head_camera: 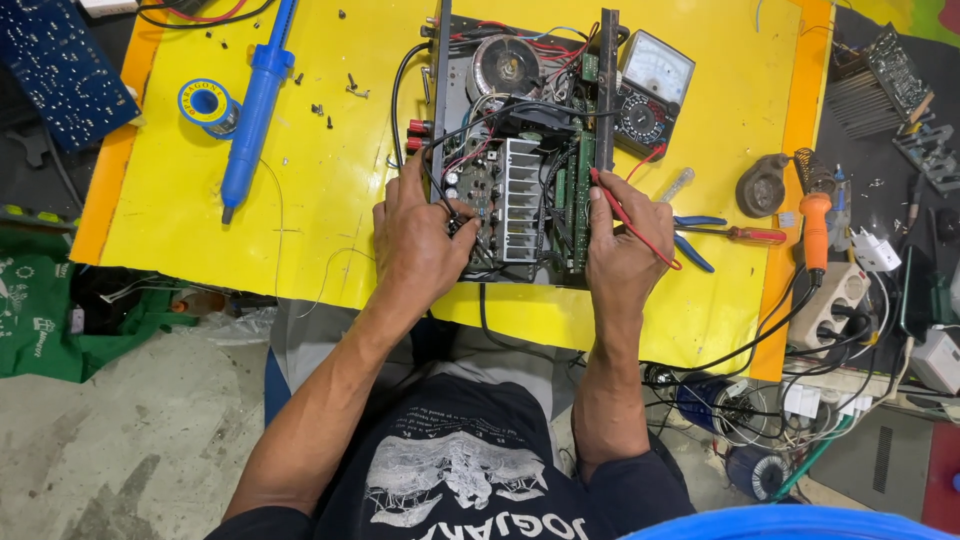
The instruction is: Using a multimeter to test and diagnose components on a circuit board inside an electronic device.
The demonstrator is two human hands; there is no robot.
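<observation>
The right hand pinches a red probe against the open amplifier chassis lying between both hands on the yellow worktop, while the left hand closes its fingers on a black probe there.

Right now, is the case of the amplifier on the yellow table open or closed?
Open. The amplifier has no top cover: its round transformer, finned heatsink and wiring show from above, and both hands, left hand and right hand, reach inside.

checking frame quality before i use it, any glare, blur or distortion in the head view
Head view: sharp and evenly lit; soft glare streaks on the yellow mat; wide-angle bending at the edges; both hands, left hand and right hand, in focus on the open chassis; blue rim at the bottom blurred.
</observation>
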